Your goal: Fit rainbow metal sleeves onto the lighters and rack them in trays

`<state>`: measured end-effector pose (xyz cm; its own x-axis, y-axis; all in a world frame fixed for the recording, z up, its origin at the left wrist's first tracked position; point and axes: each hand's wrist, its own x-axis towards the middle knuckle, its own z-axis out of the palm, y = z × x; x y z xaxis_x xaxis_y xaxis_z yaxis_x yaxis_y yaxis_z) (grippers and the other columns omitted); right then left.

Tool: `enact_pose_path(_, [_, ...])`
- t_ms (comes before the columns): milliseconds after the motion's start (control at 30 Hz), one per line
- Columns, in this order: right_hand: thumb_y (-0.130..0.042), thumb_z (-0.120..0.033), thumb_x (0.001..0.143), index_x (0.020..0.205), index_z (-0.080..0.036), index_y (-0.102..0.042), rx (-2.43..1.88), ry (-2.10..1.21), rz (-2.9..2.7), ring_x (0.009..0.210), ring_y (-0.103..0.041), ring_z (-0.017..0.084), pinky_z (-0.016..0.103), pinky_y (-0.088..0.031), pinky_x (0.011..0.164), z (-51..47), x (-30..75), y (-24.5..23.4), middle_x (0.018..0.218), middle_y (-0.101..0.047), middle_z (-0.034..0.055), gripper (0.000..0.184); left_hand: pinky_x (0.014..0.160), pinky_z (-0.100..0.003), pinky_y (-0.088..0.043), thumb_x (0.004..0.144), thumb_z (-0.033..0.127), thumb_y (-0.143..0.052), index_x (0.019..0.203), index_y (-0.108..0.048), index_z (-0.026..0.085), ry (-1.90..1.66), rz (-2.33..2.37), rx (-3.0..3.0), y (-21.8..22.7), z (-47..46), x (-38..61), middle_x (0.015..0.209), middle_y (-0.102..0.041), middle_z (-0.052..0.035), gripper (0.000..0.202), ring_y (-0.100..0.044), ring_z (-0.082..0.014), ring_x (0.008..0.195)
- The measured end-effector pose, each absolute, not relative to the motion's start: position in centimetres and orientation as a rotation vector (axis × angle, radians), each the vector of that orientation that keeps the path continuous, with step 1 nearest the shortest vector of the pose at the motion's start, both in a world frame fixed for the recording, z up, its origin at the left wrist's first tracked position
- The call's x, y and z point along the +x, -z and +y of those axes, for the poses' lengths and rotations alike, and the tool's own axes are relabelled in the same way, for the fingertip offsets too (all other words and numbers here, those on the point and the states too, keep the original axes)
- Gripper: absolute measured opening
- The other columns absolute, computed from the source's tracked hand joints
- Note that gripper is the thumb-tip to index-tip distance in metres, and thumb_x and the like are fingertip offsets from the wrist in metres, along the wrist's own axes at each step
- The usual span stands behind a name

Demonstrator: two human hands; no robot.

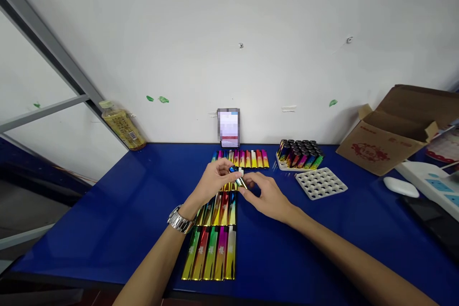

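Note:
Between my two hands is a shiny lighter (241, 182), dark blue at one end and paler toward the other, held at a slant. My left hand (214, 179), with a metal watch on the wrist, pinches its upper end. The fingers of my right hand (267, 195) close on its lower end. Under and in front of the hands, metallic two-tone lighters lie side by side in rows; the nearest row (211, 253) is fully visible, while my left hand partly covers those behind. Another row (251, 158) lies farther back.
Several lighters (301, 153) stand upright in a white holder at the right, beside a white tray with holes (322, 183). A phone (229, 128) leans on the wall. A bottle (124, 125) stands left; an open carton (380, 138) and a white mouse (400, 187) are right.

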<state>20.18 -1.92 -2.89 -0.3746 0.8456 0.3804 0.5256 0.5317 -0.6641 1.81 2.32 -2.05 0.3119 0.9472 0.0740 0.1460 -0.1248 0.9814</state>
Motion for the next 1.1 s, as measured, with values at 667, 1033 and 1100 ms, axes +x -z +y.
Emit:
enact_pose_path(667, [-0.028,-0.03,0.097,0.077,-0.015,-0.068,-1.955,-0.157,-2.362,0.071,-0.068,0.024,0.027,-0.039,0.056,-2.4,19.6,2.2,0.074,-0.071,0.0114,0.047,0.067,-0.03,-0.043,0.09,0.043,-0.038,0.078,-0.058,0.018,-1.136,1.856,1.957,3.8,4.7,-1.3,0.076,-0.066,-0.0054,0.034,-0.061,-0.0201,0.073])
enact_pose_path(1033, [-0.031,-0.025,0.096,0.081,-0.014,-0.069,-1.915,0.009,-2.408,0.077,-0.069,0.027,0.031,-0.047,0.064,-0.3,19.0,2.9,0.074,-0.07,0.0146,0.042,0.077,-0.035,-0.048,0.088,0.04,-0.04,0.088,-0.056,0.018,-1.092,1.92,1.838,4.5,5.0,-1.4,0.089,-0.069,-0.01,0.027,-0.065,-0.0241,0.086])
enact_pose_path(1100, [-0.032,-0.025,0.096,0.08,-0.014,-0.069,-1.921,0.028,-2.402,0.077,-0.069,0.026,0.03,-0.047,0.064,0.1,18.8,3.0,0.073,-0.07,0.0149,0.041,0.077,-0.035,-0.048,0.088,0.041,-0.04,0.087,-0.056,0.018,-1.083,1.909,1.84,4.5,5.0,-1.4,0.089,-0.069,-0.0096,0.028,-0.065,-0.0243,0.086])
